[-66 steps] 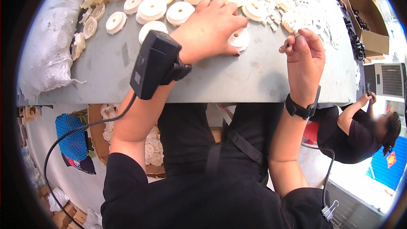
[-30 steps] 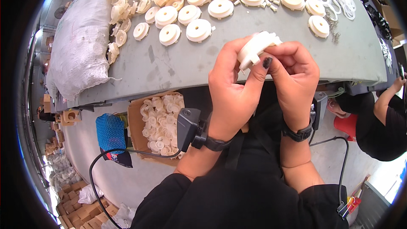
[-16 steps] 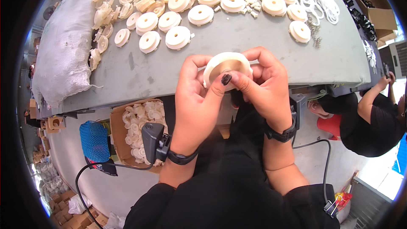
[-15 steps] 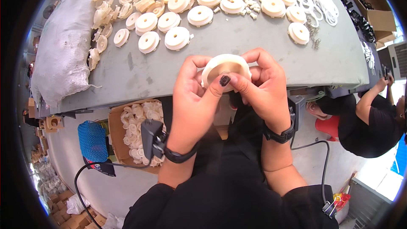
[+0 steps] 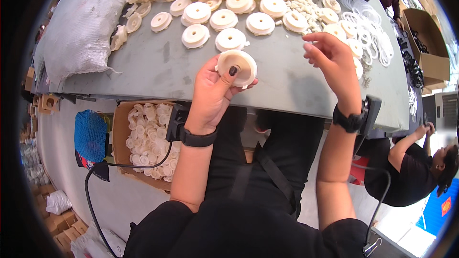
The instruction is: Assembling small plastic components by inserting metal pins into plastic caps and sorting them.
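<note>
My left hand grips a round cream plastic disc with a hollow face and small tabs on its rim, held just above the table's near edge. The thumb presses into the hollow, where a thin curved line shows, too small to make out. My right hand is raised over the table to the right, fingers apart and partly bent, nothing seen in them. Beyond its fingertips lie a heap of small cream pieces and more discs, some hidden behind the hand. Similar discs lie face down beyond my left hand.
White rings and thin metal springs lie at the right of the grey table. A white woven sack fills its left end. Below stands a carton of white parts. Another person sits at the right.
My right hand has let go of the disc and moved right and forward over the table. My left hand alone keeps the disc, now tilted. The view has shifted somewhat.
</note>
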A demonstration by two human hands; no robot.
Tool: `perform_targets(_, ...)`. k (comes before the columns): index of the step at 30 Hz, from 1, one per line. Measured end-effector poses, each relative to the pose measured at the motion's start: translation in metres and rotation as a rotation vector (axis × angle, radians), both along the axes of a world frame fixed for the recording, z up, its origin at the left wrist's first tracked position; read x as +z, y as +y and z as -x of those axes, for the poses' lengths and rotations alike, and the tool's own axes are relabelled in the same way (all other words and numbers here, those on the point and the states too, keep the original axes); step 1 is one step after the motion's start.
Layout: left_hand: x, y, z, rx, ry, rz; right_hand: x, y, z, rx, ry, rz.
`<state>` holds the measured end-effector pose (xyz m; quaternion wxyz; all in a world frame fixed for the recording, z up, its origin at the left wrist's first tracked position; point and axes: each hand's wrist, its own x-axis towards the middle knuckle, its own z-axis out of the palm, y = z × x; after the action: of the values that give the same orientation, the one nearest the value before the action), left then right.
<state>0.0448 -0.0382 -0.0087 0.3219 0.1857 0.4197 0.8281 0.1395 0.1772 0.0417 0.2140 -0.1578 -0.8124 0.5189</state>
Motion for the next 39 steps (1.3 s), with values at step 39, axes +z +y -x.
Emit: perform_targets(39, -0.015, -0.015, 0.01, -0.173, -0.224, -0.289, -0.029, 0.142, 0.221, -0.127, -0.332, -0.712)
